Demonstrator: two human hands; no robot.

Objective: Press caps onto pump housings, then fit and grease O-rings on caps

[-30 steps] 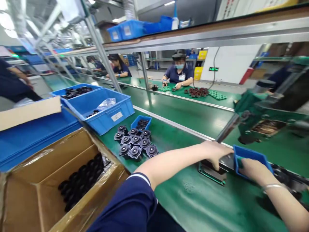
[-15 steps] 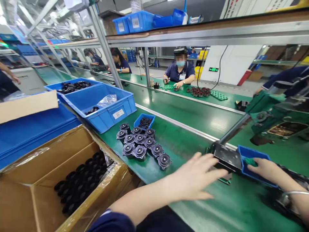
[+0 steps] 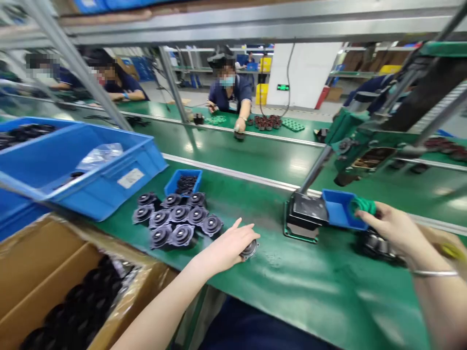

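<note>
My left hand [image 3: 230,244] is closed over a black round motor-like housing [image 3: 251,250], standing a little right of the group of similar housings [image 3: 181,234]. Its fingers cover much of that part. Over the right end of a small blue bin [image 3: 341,219], my right hand [image 3: 396,227] grips a green ring-shaped piece [image 3: 365,207], perhaps several stacked rings. Between my hands stands a black block-shaped fixture [image 3: 308,209] on a green-edged base. Below my right hand lie dark cylindrical parts with shiny sides [image 3: 377,247], partly hidden.
A small blue bin of tiny dark parts [image 3: 187,183] sits behind the housings. Large blue crates [image 3: 142,177] and a cardboard box [image 3: 146,282] of black parts stand at left. A green press-like machine [image 3: 365,146] overhangs the right side. Across the line, a co-worker [image 3: 229,92] reaches forward.
My left hand has moved left from near the fixture and closed on the nearest housing. My right hand has lifted the green piece from the blue bin. The view has swung right.
</note>
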